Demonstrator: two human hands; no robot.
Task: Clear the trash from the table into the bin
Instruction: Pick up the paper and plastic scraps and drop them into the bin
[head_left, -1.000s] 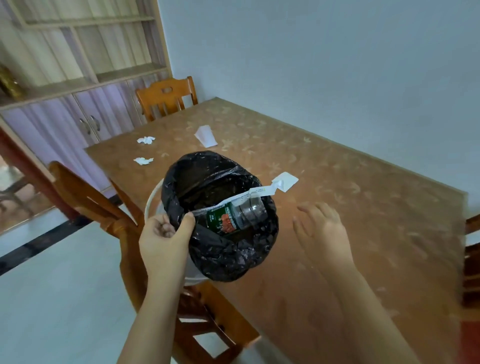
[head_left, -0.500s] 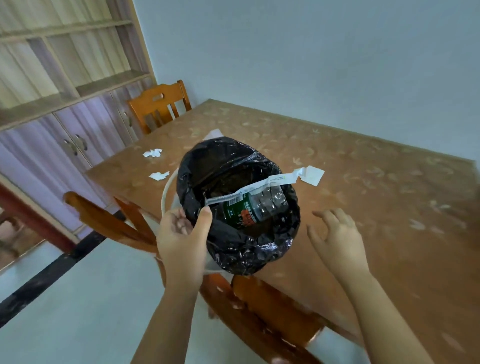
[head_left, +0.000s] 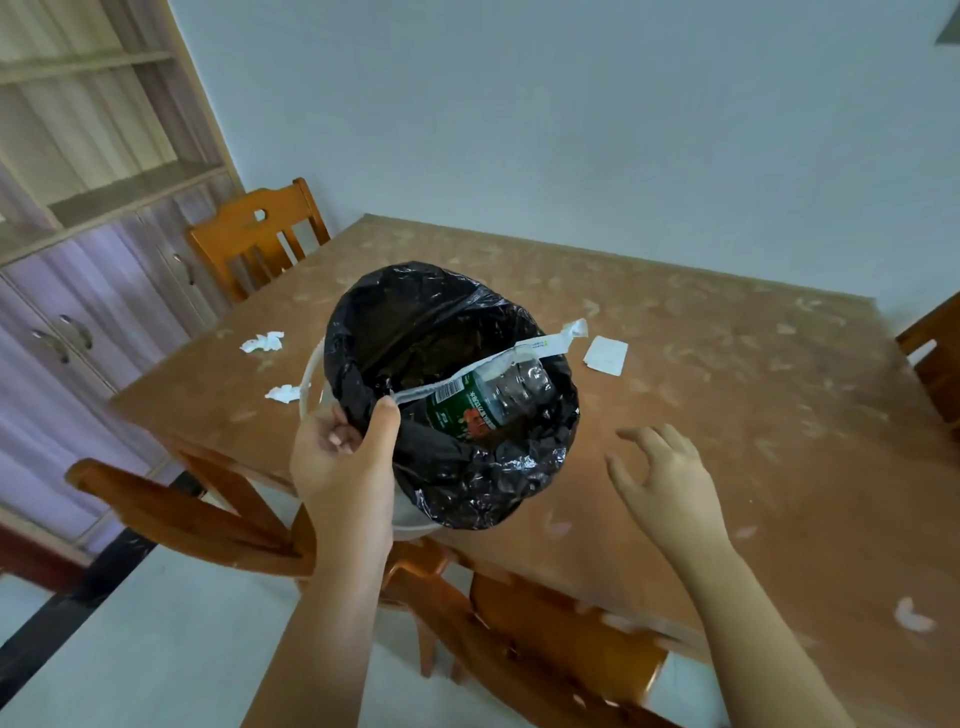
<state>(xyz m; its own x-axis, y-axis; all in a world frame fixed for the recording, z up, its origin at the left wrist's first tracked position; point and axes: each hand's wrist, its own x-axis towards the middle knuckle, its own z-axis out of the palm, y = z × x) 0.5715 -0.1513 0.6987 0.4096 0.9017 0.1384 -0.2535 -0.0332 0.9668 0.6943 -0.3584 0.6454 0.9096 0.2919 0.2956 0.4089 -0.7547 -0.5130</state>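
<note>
My left hand (head_left: 347, 462) grips the near rim of a white bin (head_left: 306, 379) lined with a black bag (head_left: 467, 478), held up over the table's near edge. Inside lies a plastic bottle (head_left: 493, 402) with a green label. A long white paper strip (head_left: 498, 358) rests across the bin's mouth. My right hand (head_left: 667, 480) hovers over the brown table (head_left: 727, 395), fingers spread, holding nothing. A flat white paper piece (head_left: 605, 355) lies just right of the bin. Two crumpled white tissues, one (head_left: 263, 341) and another (head_left: 283, 393), lie at the table's left side.
A wooden chair (head_left: 260, 234) stands at the table's far left corner and another (head_left: 171, 514) is pushed in below the bin. A third chair (head_left: 935, 353) shows at the right edge. A cabinet with shelves (head_left: 88, 249) fills the left wall. A small white scrap (head_left: 914, 616) lies near right.
The view swung so the table sits more head-on. The bin stays in my left hand. The flat paper now shows apart from the strip. My right hand stays open over the table.
</note>
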